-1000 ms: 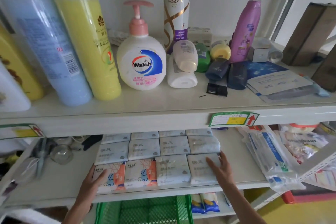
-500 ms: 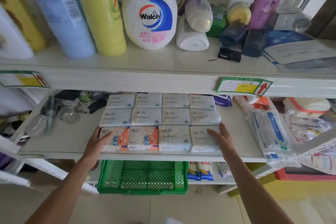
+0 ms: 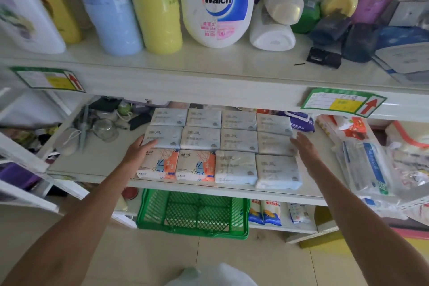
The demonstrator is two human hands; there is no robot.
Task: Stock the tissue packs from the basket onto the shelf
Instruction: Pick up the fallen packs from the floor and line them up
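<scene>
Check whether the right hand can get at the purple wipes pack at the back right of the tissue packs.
Probably yes. The right hand is open at the right edge of the tissue packs, and the purple wipes pack lies just beyond its fingertips with nothing between.

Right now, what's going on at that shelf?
A person seems to be squaring up the tissue packs, laid in three rows on the shelf. The left hand lies open on the block's left edge; the right hand is open at its right edge. The green basket underneath shows no packs.
</scene>
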